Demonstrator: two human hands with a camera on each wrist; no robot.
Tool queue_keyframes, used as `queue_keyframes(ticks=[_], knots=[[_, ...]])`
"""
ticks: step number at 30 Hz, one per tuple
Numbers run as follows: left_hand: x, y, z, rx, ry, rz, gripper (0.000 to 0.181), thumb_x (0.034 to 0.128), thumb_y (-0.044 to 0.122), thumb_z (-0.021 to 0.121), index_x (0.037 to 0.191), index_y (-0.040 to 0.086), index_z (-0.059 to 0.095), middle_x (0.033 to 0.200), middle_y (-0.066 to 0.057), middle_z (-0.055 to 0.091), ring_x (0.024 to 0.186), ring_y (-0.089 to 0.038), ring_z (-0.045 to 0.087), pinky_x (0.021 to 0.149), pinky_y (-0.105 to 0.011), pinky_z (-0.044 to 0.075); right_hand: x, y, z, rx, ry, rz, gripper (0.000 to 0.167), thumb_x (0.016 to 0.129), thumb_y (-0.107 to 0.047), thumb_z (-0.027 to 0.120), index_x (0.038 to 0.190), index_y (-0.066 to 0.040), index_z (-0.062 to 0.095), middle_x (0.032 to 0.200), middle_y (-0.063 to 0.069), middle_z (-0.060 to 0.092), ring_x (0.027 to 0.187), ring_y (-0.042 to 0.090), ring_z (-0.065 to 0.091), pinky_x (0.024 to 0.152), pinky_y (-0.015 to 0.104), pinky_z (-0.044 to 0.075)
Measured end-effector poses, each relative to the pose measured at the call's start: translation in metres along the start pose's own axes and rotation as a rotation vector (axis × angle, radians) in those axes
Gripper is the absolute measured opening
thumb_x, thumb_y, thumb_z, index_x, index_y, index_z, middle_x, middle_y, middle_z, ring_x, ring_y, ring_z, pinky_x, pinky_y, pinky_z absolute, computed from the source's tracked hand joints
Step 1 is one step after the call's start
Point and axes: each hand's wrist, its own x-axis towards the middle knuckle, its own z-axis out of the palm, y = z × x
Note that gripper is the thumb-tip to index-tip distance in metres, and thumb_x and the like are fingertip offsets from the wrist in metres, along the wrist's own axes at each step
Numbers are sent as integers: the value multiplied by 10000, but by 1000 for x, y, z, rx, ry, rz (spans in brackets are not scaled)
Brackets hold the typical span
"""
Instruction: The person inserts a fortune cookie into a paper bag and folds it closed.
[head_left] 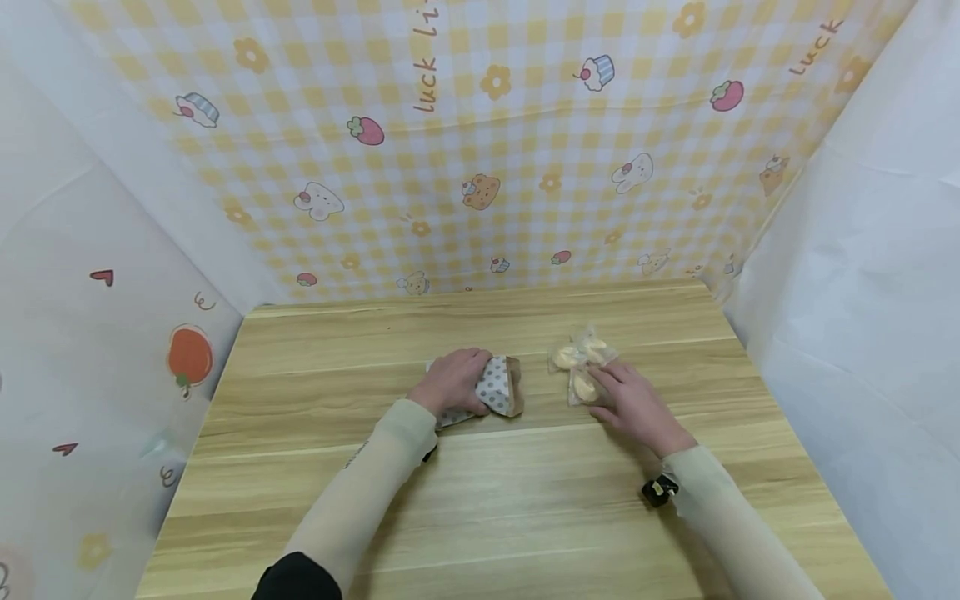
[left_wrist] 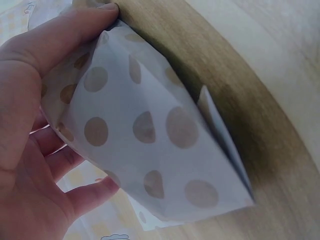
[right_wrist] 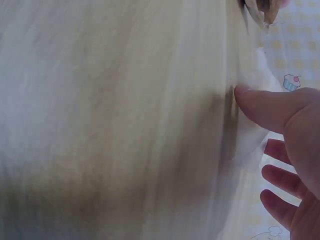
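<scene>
My left hand [head_left: 450, 383] grips a white paper bag [head_left: 497, 385] printed with grey-brown dots, which lies on its side on the table. Its brown-lined mouth points right in the head view. In the left wrist view, the thumb and fingers wrap around the dotted bag [left_wrist: 125, 120]. To the right lie three small clear packets, each with a pale yellow piece inside: a near packet [head_left: 584, 387], a left packet [head_left: 566, 358] and a far packet [head_left: 595, 347]. My right hand [head_left: 637, 406] reaches the near packet, fingertips over its right edge, thumb apart from the fingers.
The wood-grain table [head_left: 510, 517] meets a yellow checked cloth [head_left: 420, 183] at the back. White sheets hang along both sides, the left sheet [head_left: 97, 333] with printed figures. A small black device [head_left: 660, 490] sits at the right wrist.
</scene>
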Motion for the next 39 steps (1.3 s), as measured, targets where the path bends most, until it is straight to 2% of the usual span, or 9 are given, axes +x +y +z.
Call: queue_keyframes(ticks=[3, 10, 17, 21, 26, 33, 35, 39], knots=[[0, 0, 0, 8, 0, 6, 873, 719, 357, 970, 1435, 85, 552, 1353, -77, 639, 1219, -247, 612, 1033, -443, 526, -2, 2, 2, 3, -11, 5, 673, 815, -202, 912, 1362, 68, 626, 1314, 232, 649, 1220, 415, 593, 1046, 590, 499], [1, 2, 1, 31, 2, 8, 875, 720, 366, 965, 1436, 83, 550, 1340, -70, 645, 1202, -233, 615, 1031, -423, 527, -3, 0, 2, 47, -20, 29, 572, 835, -225, 892, 1299, 19, 664, 1284, 210, 684, 1202, 408, 633, 1035, 579, 518], [2, 2, 2, 15, 2, 4, 856, 716, 356, 969, 1419, 96, 554, 1312, -58, 645, 1183, -229, 615, 1017, -432, 529, 0, -9, -1, 39, 12, -18, 522, 882, -294, 850, 1287, -11, 683, 1244, 188, 706, 1120, 378, 678, 961, 548, 569], [2, 2, 1, 16, -3, -1, 852, 714, 345, 972, 1415, 97, 557, 1310, -61, 647, 1186, -236, 617, 1022, -436, 528, 11, -19, -1, 23, 48, -82, 483, 904, -311, 829, 1282, -38, 702, 1208, 148, 711, 978, 294, 687, 887, 501, 592], [1, 2, -1, 20, -8, -10, 851, 702, 345, 987, 1397, 95, 565, 1285, -64, 652, 1172, -242, 622, 1011, -438, 531, 27, -31, 3, 33, 63, -116, 461, 904, -294, 839, 1285, -64, 720, 1153, 100, 702, 913, 213, 637, 816, 436, 579], [2, 1, 0, 26, -2, -22, 855, 679, 369, 1004, 1373, 110, 577, 1240, -44, 661, 1124, -225, 633, 960, -435, 549, 49, -46, 7, 33, 52, -112, 443, 902, -282, 842, 1279, -73, 736, 1138, 132, 687, 1010, 287, 637, 869, 455, 572], [2, 1, 0, 26, 3, -19, 856, 669, 373, 1007, 1365, 115, 582, 1232, -39, 665, 1115, -222, 637, 954, -432, 551, 54, -49, 9, 2, 36, -100, 433, 914, -292, 828, 1289, -96, 735, 1149, 136, 687, 1034, 313, 635, 880, 469, 571], [2, 2, 0, 35, 11, -11, 853, 663, 380, 1008, 1356, 114, 587, 1239, -41, 674, 1119, -226, 645, 955, -436, 553, 63, -57, 13, -95, -18, -69, 436, 942, -352, 793, 1331, -168, 726, 1179, 114, 690, 1039, 322, 637, 823, 454, 590]])
